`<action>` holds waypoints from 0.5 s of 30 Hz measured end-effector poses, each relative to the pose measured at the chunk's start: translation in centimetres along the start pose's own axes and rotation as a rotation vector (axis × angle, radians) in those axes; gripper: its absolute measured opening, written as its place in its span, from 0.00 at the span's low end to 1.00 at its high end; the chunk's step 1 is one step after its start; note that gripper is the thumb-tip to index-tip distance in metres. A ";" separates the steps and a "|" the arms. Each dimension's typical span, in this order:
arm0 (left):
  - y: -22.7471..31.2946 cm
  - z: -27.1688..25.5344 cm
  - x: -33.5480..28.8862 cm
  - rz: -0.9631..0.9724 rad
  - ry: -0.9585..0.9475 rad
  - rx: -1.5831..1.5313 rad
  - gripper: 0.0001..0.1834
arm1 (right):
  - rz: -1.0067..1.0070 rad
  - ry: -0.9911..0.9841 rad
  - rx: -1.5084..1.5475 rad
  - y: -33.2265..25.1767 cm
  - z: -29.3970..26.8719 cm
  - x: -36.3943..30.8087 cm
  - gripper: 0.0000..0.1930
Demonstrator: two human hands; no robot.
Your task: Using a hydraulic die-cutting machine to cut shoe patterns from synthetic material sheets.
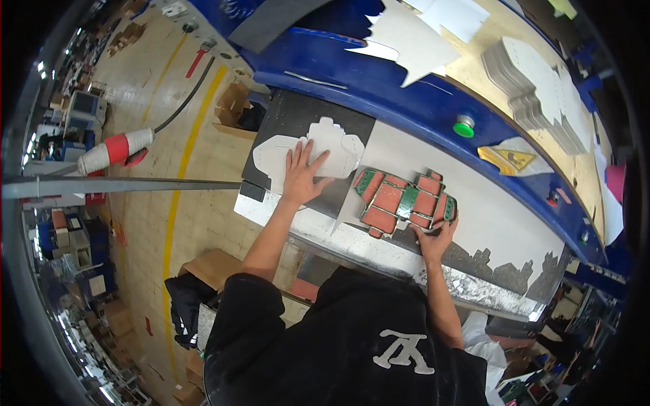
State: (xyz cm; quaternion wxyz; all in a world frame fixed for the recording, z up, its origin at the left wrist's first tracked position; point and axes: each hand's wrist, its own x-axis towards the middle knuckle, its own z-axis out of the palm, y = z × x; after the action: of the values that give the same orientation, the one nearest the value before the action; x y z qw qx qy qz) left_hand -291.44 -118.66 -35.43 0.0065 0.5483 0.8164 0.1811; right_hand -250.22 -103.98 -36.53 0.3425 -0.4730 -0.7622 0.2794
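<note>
My left hand lies with spread fingers on a white cut-out sheet piece with tabs and notches, on the dark board at the left. Whether several pieces are stacked there I cannot tell. To the right, a cutting die with green edges and reddish foam rests on a large pale sheet. My right hand grips the near right edge of this die, thumb and fingers apart along its rim. Part of the fingertips is hidden against the die.
Beyond the board runs a blue machine beam with a green push button and a yellow warning label. A stack of white cut pieces sits on the wooden top at the far right. Left stands a metal bar near a cable plug.
</note>
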 end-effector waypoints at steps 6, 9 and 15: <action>-2.4 -2.3 4.2 -0.060 -0.184 -0.186 0.50 | 0.082 -0.032 -0.022 0.1 0.1 -0.2 0.37; -4.7 -4.2 4.8 -0.127 -0.021 0.193 0.64 | 0.038 0.000 -0.016 -0.1 0.4 -0.1 0.37; -3.6 -3.9 3.7 -0.015 -0.213 -0.018 0.74 | 0.063 -0.007 -0.001 -0.4 0.5 -0.2 0.37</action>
State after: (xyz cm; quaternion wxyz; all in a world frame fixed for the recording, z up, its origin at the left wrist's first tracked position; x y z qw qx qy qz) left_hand -296.91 -117.67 -32.20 0.0996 0.5580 0.8137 0.1291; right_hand -250.81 -104.41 -36.58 0.3306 -0.4957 -0.7484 0.2914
